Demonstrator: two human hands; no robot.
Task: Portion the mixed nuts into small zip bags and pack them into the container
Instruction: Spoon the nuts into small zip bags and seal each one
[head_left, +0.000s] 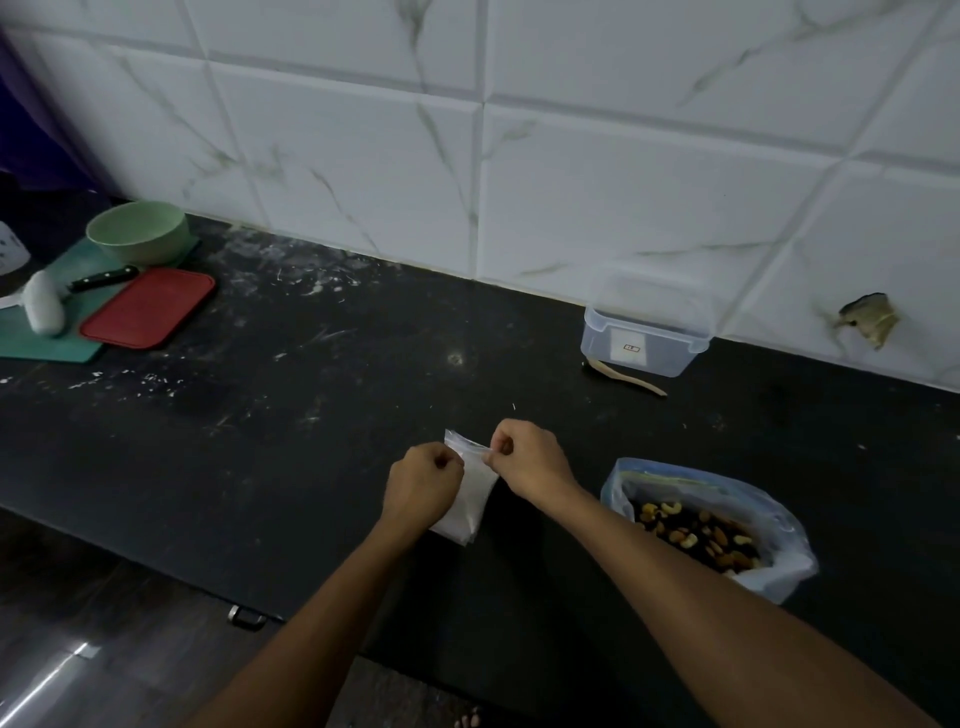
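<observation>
Clutter sits at the far left of the black countertop (311, 395): a teal cutting board (47, 343) carrying a pale green bowl (137, 231), a black-handled knife (104, 278), a white rounded object (44, 309) that cannot be identified, and a red lid (148, 306) lying flat and overhanging the board's right edge. A white marbled tile wall (571, 156) runs behind the counter.

Near the middle, the left hand (423, 486) pinches the left side of the mouth of a small zip bag (470, 488), fingers curled tight on the plastic. The bag looks empty and lies on the counter, its lower end toward the counter's front edge. Just to the right, the right hand (530, 457) grips the other side of the same opening between thumb and forefinger, the remaining fingers folded in. The two hands are close together at the bag's top.

Further right and back against the wall stands a clear plastic container (647, 335), lidless, with a wooden spoon (626, 376) lying just in front of it. At the right, close to the right forearm, a large open plastic bag (779, 530) holds the mixed nuts (696, 535).
</observation>
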